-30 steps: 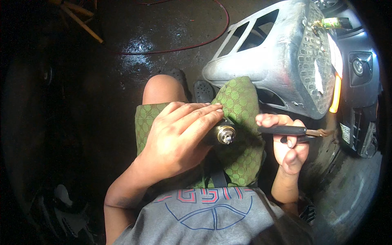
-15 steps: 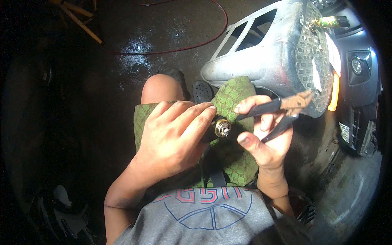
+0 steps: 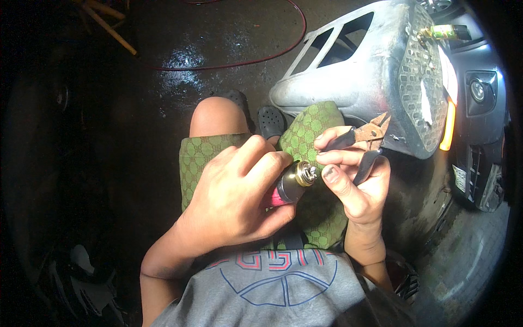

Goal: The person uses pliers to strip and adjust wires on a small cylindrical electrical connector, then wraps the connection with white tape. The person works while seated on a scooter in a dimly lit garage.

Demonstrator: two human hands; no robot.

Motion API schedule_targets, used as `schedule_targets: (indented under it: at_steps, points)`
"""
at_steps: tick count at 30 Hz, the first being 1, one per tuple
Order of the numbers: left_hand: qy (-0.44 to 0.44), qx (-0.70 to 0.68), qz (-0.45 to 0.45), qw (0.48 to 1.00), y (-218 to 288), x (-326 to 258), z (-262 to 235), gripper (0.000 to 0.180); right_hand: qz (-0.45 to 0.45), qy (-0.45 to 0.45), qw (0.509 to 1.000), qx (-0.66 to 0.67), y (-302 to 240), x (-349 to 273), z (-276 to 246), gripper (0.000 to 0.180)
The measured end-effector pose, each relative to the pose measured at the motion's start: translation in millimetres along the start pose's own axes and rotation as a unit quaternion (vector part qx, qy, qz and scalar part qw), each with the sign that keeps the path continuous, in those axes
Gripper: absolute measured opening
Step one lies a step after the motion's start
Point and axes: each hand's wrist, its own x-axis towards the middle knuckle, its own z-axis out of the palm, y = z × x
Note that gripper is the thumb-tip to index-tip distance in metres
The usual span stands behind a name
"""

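A small cylindrical can with a pink body and brass-coloured valve top point(image 3: 294, 184) lies over the lap on green patterned shorts point(image 3: 318, 128), tilted so its valve faces the right hand. The left hand point(image 3: 234, 199) wraps it firmly, steadying it. The right hand point(image 3: 357, 182) grips rusty black-handled pliers point(image 3: 366, 143), thumb beside the valve, below a grey plastic vehicle panel point(image 3: 370, 71).

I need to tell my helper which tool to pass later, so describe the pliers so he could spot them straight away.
Start at the big grey plastic vehicle panel at upper right. Just below its lower edge, the right hand holds the pliers. They are the only rusty brown metal thing there, with dark handles, unlike the pink-and-brass canister in the left hand.
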Motion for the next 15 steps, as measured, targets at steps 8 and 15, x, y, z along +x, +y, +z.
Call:
schedule_targets:
  at_steps: [8,15]
  points:
    - [0.064,0.068,0.028,0.995,3.4,2.2,0.4,0.061,0.010,-0.004,1.000,0.003,-4.7,1.0,4.0,0.016]
    - [0.087,0.140,0.042,0.985,3.2,0.0,2.3,0.056,0.000,-0.013,1.000,-0.019,-4.9,3.2,6.1,0.016]
